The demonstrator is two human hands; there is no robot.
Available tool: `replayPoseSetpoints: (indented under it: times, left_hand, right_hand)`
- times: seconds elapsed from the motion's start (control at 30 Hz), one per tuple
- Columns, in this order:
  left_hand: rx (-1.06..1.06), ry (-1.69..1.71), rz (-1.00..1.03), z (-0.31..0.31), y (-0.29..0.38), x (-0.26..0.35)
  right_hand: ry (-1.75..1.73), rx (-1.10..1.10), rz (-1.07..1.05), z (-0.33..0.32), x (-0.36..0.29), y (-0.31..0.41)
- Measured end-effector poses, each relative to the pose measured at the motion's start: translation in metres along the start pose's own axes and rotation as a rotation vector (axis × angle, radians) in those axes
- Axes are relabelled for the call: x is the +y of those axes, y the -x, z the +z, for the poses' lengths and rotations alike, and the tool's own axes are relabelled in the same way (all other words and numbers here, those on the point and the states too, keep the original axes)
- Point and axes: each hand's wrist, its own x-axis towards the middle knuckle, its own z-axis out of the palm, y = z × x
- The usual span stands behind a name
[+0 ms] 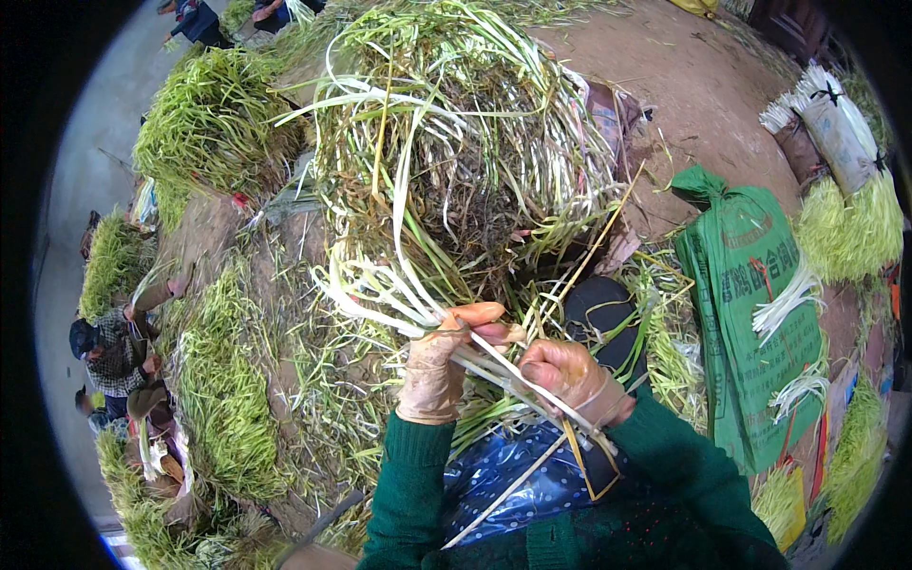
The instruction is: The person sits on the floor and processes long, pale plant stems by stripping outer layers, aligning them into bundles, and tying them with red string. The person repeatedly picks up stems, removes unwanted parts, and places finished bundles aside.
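Observation:
My left hand (438, 363), in a thin glove, grips a small bunch of pale leafy vegetable stalks (377, 303). The white lower parts fan out past its thumb, and the other parts run down towards my lap. Close beside it, my right hand (573, 377) has its fingers curled tight over these stalks. A long yellowed leaf (598, 239) meets its fingertips, and a bent dry one (576, 459) hangs below it; the pinch itself is partly hidden. In front of me rises a large heap of similar stalks (491, 149), roots and withered leaves matted together.
Blue polka-dot plastic (499, 491) covers my lap. At right lies a green woven sack (755, 320) with small white bunches (787, 303) on it. Tied bundles (841, 142) stand beyond. Leaf litter (335, 399) covers the floor. At left are leafy piles (221, 413) and a seated person (117, 356).

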Motion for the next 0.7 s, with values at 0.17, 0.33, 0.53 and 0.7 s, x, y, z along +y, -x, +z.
replayPoseSetpoints:
  times: [0.17, 0.33, 0.53, 0.7]
  left_hand:
    - [-0.020, -0.025, -0.088, 0.008, 0.004, 0.008]
    - [0.175, 0.027, -0.003, -0.005, 0.001, 0.015]
    - [0.218, -0.072, -0.008, 0.010, -0.001, 0.009]
    - [0.174, 0.067, 0.121, 0.015, -0.004, 0.013]
  right_hand:
    - [0.250, 0.112, -0.154, -0.002, -0.002, 0.013]
    - [0.047, 0.177, -0.091, -0.024, -0.007, 0.053]
    - [0.544, 0.175, -0.086, -0.017, -0.025, 0.014]
    - [0.715, 0.073, -0.074, -0.009, 0.009, 0.001]
